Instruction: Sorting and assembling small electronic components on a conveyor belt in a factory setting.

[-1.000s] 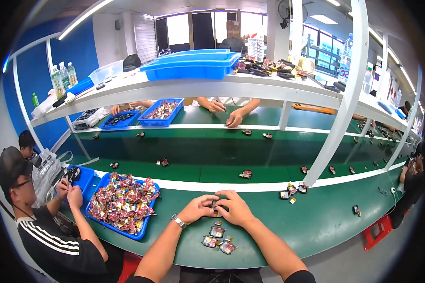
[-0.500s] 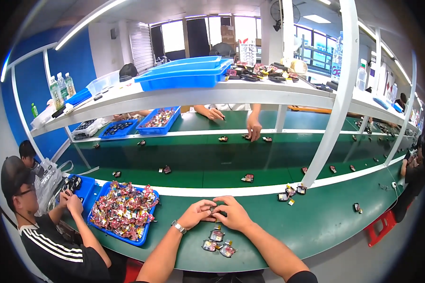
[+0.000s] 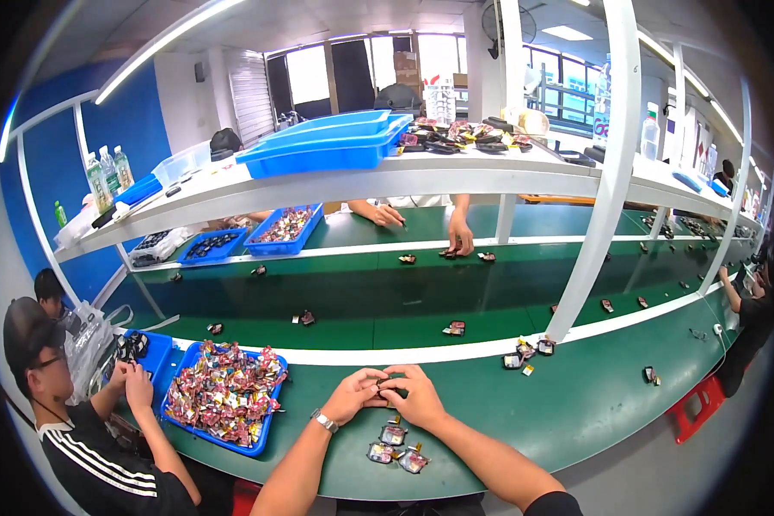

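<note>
My left hand [image 3: 353, 396], with a watch [image 3: 324, 420] on its wrist, is closed over the green table, fingertips against those of my right hand [image 3: 416, 396]. Both hands pinch a small dark piece [image 3: 381, 387] between them. Fingers cover most of it, so its kind cannot be made out. Just below, toward my body, lie three small flat electronic modules, among them an upper one [image 3: 393, 435], a left one [image 3: 380, 452] and a right one [image 3: 412, 462]. They have dark edges, pale and reddish faces and yellow tabs.
Left of my arms is a blue bin [image 3: 252, 450] heaped with similar modules; beside it a co-worker [image 3: 86, 430] handles small parts. More modules [image 3: 525, 351] lie near a white post [image 3: 595, 181]. Beyond a white rail, pieces sit on the green belt [image 3: 370, 292], where another person's hand [image 3: 461, 236] reaches.
The view has shifted slightly. My hands stay together, the right fingers curling closer over the piece. At far right, a co-worker's arm has extended toward the belt.
</note>
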A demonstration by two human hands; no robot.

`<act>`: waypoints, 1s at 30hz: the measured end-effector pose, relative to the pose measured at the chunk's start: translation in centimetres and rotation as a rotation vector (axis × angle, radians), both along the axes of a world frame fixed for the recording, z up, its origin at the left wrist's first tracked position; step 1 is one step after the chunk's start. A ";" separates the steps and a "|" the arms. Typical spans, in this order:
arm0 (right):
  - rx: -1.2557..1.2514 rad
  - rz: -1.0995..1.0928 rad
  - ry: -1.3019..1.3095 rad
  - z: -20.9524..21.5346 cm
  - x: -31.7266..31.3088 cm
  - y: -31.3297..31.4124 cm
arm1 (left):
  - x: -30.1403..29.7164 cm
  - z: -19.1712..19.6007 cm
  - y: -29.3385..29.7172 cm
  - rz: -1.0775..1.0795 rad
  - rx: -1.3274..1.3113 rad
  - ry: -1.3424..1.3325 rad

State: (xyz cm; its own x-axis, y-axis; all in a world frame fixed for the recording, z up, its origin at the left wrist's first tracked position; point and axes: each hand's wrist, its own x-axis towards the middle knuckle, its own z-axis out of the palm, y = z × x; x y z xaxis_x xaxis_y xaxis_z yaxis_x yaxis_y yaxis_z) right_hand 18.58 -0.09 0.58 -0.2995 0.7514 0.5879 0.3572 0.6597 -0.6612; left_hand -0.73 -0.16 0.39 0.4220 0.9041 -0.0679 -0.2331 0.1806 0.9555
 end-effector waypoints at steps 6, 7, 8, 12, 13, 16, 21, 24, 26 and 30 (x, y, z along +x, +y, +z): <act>0.118 -0.043 -0.105 0.8 -0.2 -0.3 | 0.0 -0.2 0.0 0.019 0.024 0.008; 0.118 -0.044 -0.105 0.9 -0.3 -0.3 | 0.0 -0.3 0.0 0.019 0.024 0.009; 0.162 -0.047 -0.151 1.1 -0.4 -0.2 | 0.0 -0.4 0.0 0.036 0.021 0.012; 0.189 -0.042 -0.152 0.7 -0.5 0.0 | 0.1 -0.4 0.0 0.078 0.015 -0.008; 0.191 -0.042 -0.151 0.4 -0.5 0.1 | 0.1 -0.3 0.0 0.078 0.016 -0.008; -0.028 -0.044 0.008 -0.2 -0.2 0.2 | 0.3 -0.2 -0.1 0.083 0.010 0.007; -0.044 -0.022 -0.033 0.0 -0.3 0.1 | 0.1 -0.5 0.0 0.083 0.009 0.023; -0.045 -0.034 -0.044 0.0 -0.3 0.0 | -0.1 -0.8 0.2 0.060 -0.003 -0.005; -0.061 -0.038 -0.023 -0.2 -0.4 -0.1 | -0.1 -0.9 0.2 0.063 0.001 -0.010; -0.085 -0.015 0.023 -0.8 -0.4 0.2 | 0.1 -0.8 0.2 0.061 0.005 0.025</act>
